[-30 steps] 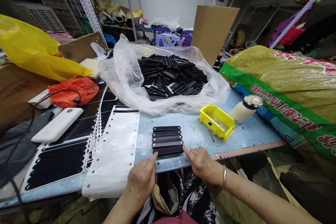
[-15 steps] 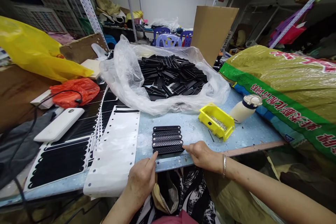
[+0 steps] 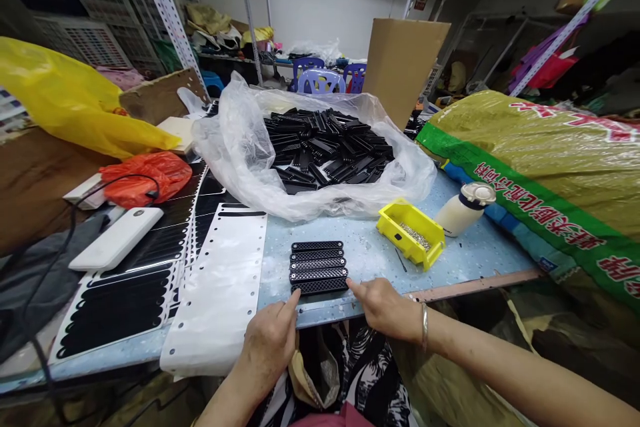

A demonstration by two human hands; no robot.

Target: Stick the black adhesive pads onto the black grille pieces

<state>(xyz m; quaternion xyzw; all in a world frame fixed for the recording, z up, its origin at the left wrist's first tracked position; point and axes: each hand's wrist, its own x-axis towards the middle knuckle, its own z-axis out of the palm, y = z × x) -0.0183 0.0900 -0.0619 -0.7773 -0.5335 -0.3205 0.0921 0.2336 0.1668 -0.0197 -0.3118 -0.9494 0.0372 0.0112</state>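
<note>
Several black lattice-patterned plastic strips (image 3: 318,257) lie side by side in a neat block on the blue table, with small silvery dots at the ends of some. My left hand (image 3: 270,340) has its index finger stretched to the left end of the nearest strip (image 3: 323,287), the other fingers curled under. At that strip's right end, the extended index finger of my right hand (image 3: 383,303) touches or nearly touches it. I see nothing held in either hand, though the undersides of both are hidden. A yellow bin (image 3: 387,223) of small metal pieces stands beyond my right hand.
Behind the strips, a clear plastic bag (image 3: 240,177) lies open around a heap of black strips (image 3: 325,143). White perforated sheeting (image 3: 220,287) and a white power bank (image 3: 117,237) are at left. A cream bottle (image 3: 460,213) and a large printed sack (image 3: 545,160) stand at right.
The view has shifted very slightly. Both hands keep almost the same place at the nearest strip's ends, and the strips have not visibly moved.
</note>
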